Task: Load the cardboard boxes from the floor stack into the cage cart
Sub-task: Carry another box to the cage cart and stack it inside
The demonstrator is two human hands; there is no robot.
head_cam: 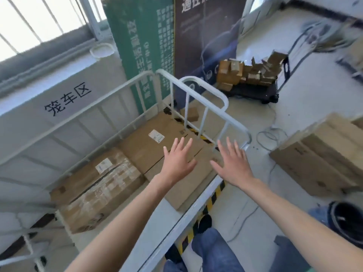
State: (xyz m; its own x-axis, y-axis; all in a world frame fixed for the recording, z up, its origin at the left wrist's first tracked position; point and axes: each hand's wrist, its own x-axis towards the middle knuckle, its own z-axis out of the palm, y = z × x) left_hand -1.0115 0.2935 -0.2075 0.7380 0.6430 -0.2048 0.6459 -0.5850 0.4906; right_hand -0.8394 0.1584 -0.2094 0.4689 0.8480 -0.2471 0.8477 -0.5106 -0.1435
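Note:
The white cage cart (198, 95) stands in front of me, its railings around several cardboard boxes. A large brown box with a white label (157, 144) lies flat at the cart's far end. A taped box (98, 185) sits to its left. My left hand (177, 160) hovers above the large box, fingers spread and straight. My right hand (233, 163) hovers beside it over the cart's near rail, also spread, holding nothing. The floor stack of cardboard boxes (322, 158) lies at the right.
A black platform trolley (255, 93) piled with small boxes stands at the back. A green banner (141, 46) and a dark banner (206, 32) lean behind the cart. Loose cables (271, 134) lie on the floor. Yellow-black tape (212, 201) marks the floor beside my feet.

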